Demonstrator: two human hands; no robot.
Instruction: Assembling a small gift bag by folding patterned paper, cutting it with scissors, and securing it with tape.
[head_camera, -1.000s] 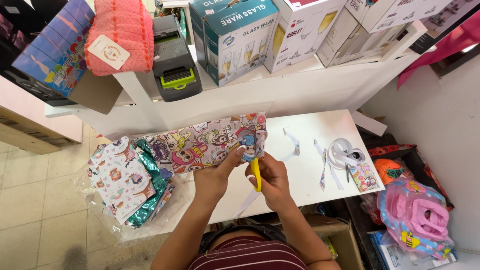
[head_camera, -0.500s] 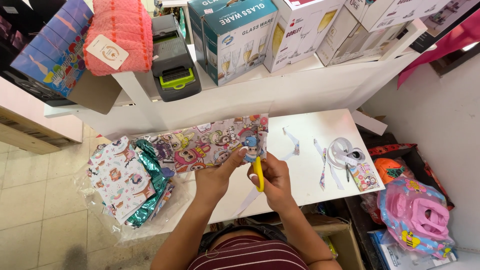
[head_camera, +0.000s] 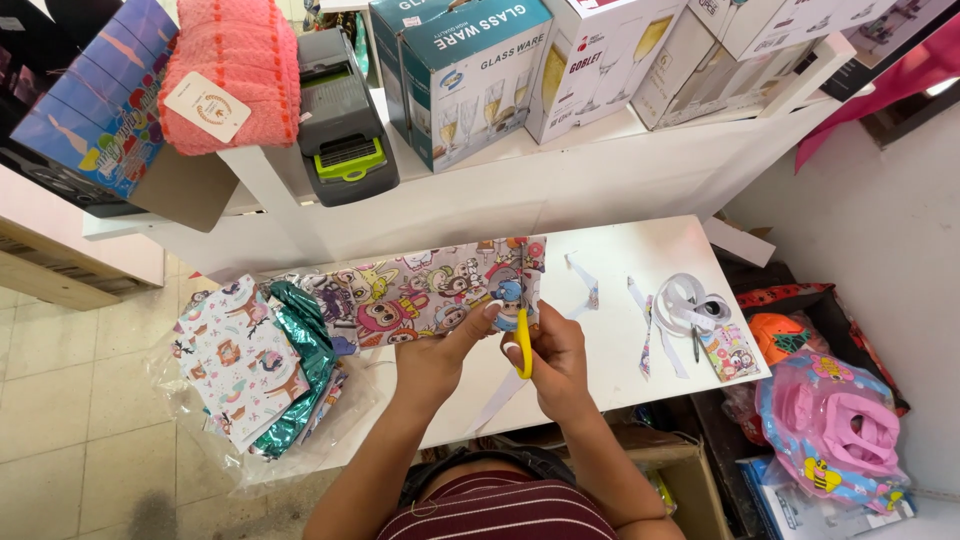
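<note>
A sheet of colourful cartoon-print wrapping paper (head_camera: 420, 290) lies across the white table (head_camera: 640, 255). My left hand (head_camera: 435, 355) pinches its near edge with thumb and fingers. My right hand (head_camera: 555, 355) grips yellow-handled scissors (head_camera: 523, 340), whose blades reach up into the paper's right end. A narrow white strip (head_camera: 500, 395) hangs down from the paper between my forearms.
A heap of folded printed and teal papers in clear plastic (head_camera: 260, 360) sits at the table's left. Cut strips (head_camera: 585, 285) and a roll of white ribbon (head_camera: 685, 305) lie to the right. Boxes of glassware (head_camera: 470, 70) fill the shelf behind. A pink bag (head_camera: 830, 430) stands on the floor at right.
The scissors and my right hand have crept a little further up along the paper's right end; the left hand keeps its pinch. Nothing else has shifted.
</note>
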